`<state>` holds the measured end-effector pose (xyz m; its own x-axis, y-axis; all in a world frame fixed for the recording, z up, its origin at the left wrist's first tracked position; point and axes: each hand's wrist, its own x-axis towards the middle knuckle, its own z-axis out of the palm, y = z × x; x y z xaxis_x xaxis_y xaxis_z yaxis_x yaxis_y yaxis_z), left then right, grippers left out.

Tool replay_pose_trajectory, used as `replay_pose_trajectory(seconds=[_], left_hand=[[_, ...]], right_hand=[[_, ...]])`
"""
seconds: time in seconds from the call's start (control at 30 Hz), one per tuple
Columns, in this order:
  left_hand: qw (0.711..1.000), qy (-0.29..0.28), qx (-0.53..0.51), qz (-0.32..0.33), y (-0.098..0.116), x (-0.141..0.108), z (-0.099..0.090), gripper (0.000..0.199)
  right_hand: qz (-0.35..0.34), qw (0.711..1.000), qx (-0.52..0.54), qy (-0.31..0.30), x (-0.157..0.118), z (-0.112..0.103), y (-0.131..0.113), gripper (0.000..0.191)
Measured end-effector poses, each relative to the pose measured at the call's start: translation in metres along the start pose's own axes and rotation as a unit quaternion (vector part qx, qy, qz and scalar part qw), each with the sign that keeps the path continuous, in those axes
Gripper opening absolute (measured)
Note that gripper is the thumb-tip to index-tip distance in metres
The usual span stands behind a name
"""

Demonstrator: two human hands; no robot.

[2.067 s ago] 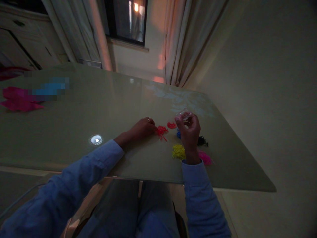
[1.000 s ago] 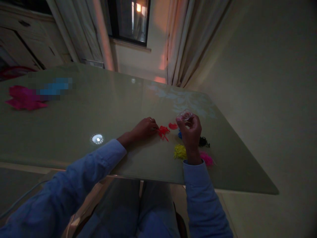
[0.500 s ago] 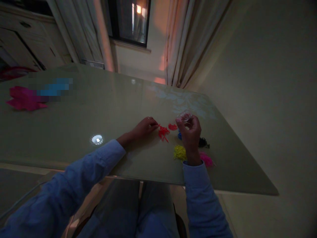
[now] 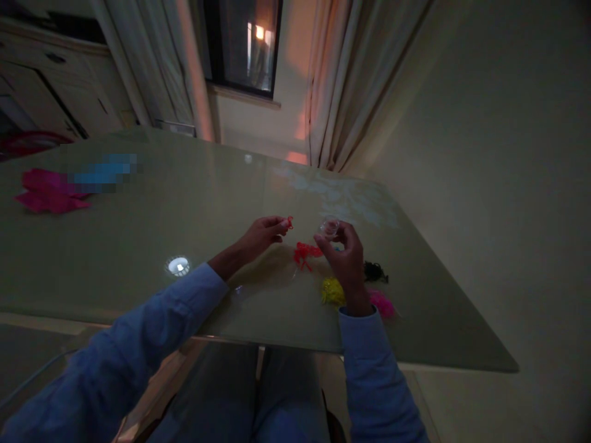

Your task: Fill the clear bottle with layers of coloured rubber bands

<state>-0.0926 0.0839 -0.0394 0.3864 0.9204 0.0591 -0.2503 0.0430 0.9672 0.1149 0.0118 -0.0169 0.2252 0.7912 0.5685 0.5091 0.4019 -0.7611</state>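
My left hand (image 4: pixel 264 237) is raised just above the table, its thumb and fingers pinched on a few thin red strands (image 4: pixel 290 223). Facing it, my right hand (image 4: pixel 342 251) holds a small clear plastic cup (image 4: pixel 329 227) by its side. Between and below the hands lies a loose pile of red strands (image 4: pixel 303 254). Close to my right wrist are a yellow pile (image 4: pixel 332 291), a pink pile (image 4: pixel 382 303) and a black pile (image 4: pixel 375 271) of similar thin pieces. A bit of blue shows behind my right hand, mostly hidden.
The glossy table (image 4: pixel 217 203) mirrors a round ceiling light. On its far left lie a crumpled pink piece (image 4: pixel 53 191) and a blurred blue item (image 4: pixel 105 172). Curtains (image 4: pixel 337 86) and a window stand behind it; a wall runs along the right.
My left hand has lifted off the red pile with a few red strands in its fingertips. My right hand has shifted slightly left with the clear cup.
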Motion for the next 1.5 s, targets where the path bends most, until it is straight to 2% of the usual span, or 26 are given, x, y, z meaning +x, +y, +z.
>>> replay_pose_trajectory(seconds=[0.13,0.23,0.43,0.7,0.9,1.17,1.5], left_hand=[[0.999,-0.011,-0.032,0.017,0.008,-0.004,0.004,0.046],[0.998,-0.007,-0.026,0.065,0.015,-0.008,0.009,0.046],[0.982,0.019,0.089,0.163,0.022,-0.016,0.015,0.037],[0.907,0.008,0.290,0.304,0.023,-0.025,0.020,0.025],[0.881,0.003,0.340,0.330,0.021,-0.025,0.018,0.016],[0.850,0.014,0.367,0.379,0.017,-0.024,0.016,0.020],[0.849,0.016,0.357,0.389,0.019,-0.024,0.016,0.014]], right_hand=[[-0.070,0.996,-0.042,-0.046,-0.002,0.000,-0.002,0.033],[-0.115,0.988,-0.074,-0.067,-0.003,0.000,-0.004,0.032],[-0.153,0.979,-0.093,-0.094,-0.004,0.002,-0.006,0.031],[-0.156,0.975,-0.113,-0.109,-0.005,0.004,-0.005,0.031],[-0.147,0.975,-0.106,-0.128,-0.005,0.003,-0.007,0.029],[-0.145,0.974,-0.106,-0.137,-0.005,0.004,-0.006,0.031],[-0.140,0.976,-0.103,-0.133,-0.005,0.003,-0.007,0.029]])
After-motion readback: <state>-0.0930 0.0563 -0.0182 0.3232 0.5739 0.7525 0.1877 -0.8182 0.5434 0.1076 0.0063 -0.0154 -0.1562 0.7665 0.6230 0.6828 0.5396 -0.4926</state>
